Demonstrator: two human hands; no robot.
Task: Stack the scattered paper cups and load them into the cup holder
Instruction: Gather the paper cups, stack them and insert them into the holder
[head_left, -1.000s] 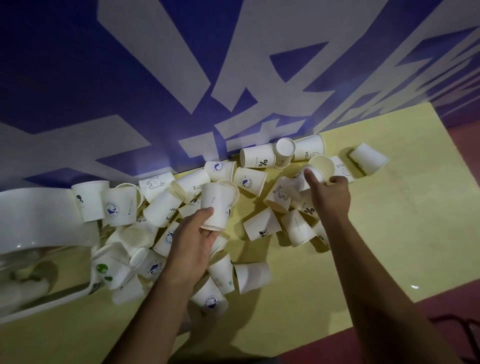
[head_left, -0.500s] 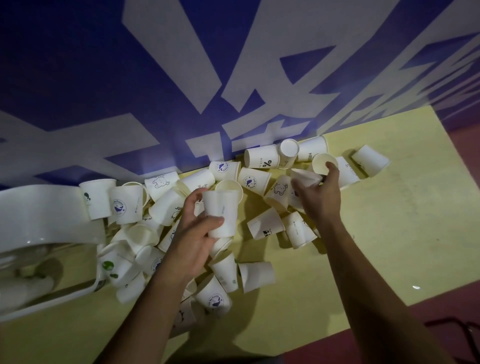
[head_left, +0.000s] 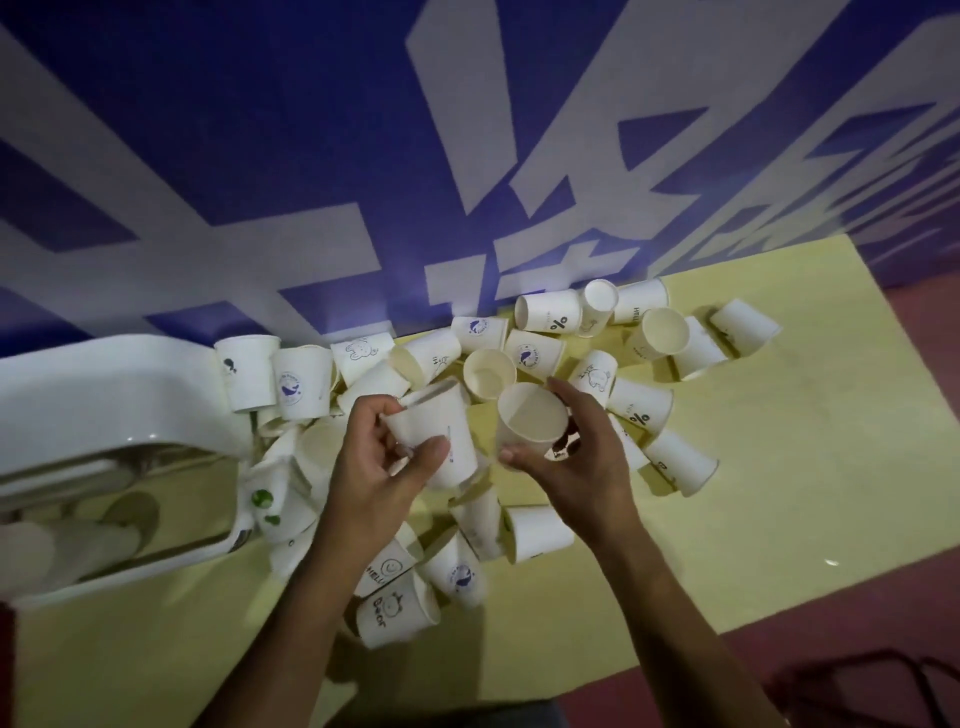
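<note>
Several white paper cups lie scattered on the yellow table, some printed with small logos. My left hand grips one white cup above the pile, its base toward me. My right hand holds a second cup just to the right, its open mouth facing up toward me. The two held cups are a short gap apart. The white cup holder lies at the table's left, with stacked cups dimly visible inside.
A blue wall with large white shapes rises right behind the table. More cups lie near the front under my arms, such as a "Bear" cup. A dark red floor shows beyond the table's right and front edges.
My right hand picked a cup from the far right cluster and brought it back toward the left hand's cup. The left hand tilted its cup and shifted slightly right.
</note>
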